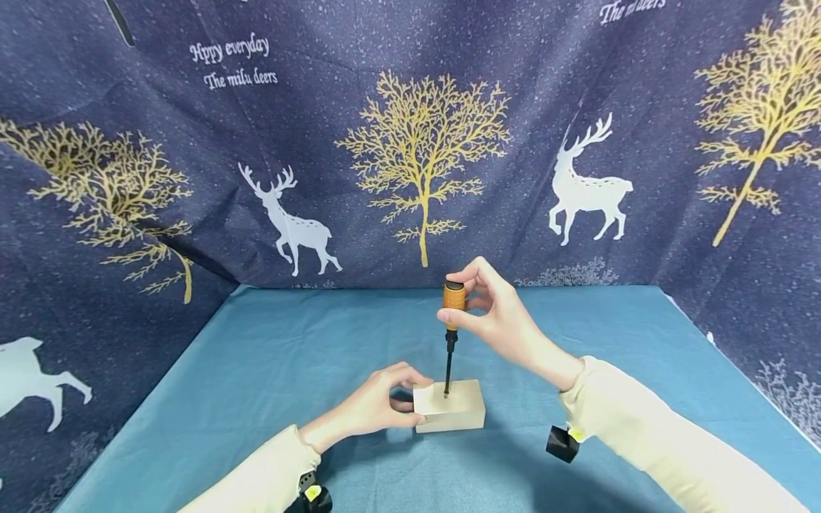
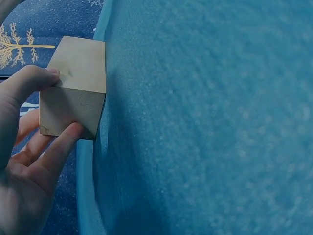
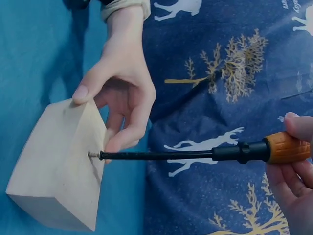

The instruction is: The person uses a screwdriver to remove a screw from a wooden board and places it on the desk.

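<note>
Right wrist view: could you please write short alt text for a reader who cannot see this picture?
A right hand holds the orange handle of a screwdriver, whose black shaft meets a screw in a pale wooden block. The left hand grips the block's edge, over blue cloth.

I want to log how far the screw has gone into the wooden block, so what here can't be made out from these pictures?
- Screw depth: right wrist view shows only its head at the screwdriver tip; the wooden block hides the shank.
- Screw in head view: too small to see.
- Left wrist view: screw and screwdriver out of frame; left hand covers part of the block.
- Right hand: cut off by the right wrist view's edge.
</note>
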A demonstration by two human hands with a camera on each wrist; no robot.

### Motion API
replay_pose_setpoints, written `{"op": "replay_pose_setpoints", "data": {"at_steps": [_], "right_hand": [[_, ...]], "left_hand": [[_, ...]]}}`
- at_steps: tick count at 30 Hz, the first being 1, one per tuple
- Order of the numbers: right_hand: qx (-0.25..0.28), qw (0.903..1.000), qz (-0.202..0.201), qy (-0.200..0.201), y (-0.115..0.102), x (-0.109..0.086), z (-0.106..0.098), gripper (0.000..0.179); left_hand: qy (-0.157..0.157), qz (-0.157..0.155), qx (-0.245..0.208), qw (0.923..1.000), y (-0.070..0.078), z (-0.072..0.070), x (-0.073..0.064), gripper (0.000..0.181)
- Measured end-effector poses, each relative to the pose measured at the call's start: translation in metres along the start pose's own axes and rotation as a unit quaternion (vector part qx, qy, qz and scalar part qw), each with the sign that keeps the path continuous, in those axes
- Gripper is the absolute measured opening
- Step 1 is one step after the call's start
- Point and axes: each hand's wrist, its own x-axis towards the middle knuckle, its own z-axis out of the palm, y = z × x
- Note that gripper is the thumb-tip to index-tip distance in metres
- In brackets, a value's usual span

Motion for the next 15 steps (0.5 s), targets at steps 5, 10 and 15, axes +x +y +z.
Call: {"op": "replay_pose_setpoints", "data": {"at_steps": [5, 10, 15], "right_hand": [[0.049, 0.9972, -0.030, -0.048, 0.004, 0.001, -0.009, 0.037], [0.127, 0.9777, -0.085, -0.144, 0.013, 0.005, -0.018, 0.040], [0.124, 0.9752, -0.097, -0.155, 0.018, 0.007, -0.016, 0.041]], "left_hand": [[-0.006, 0.000, -0.007, 1.0000, -0.001, -0.001, 0.000, 0.040], [-0.006, 0.004, -0.009, 0.9999, -0.003, -0.002, 0.001, 0.040], [-0.007, 0.005, -0.009, 0.9999, -0.004, -0.001, 0.002, 0.039]]}}
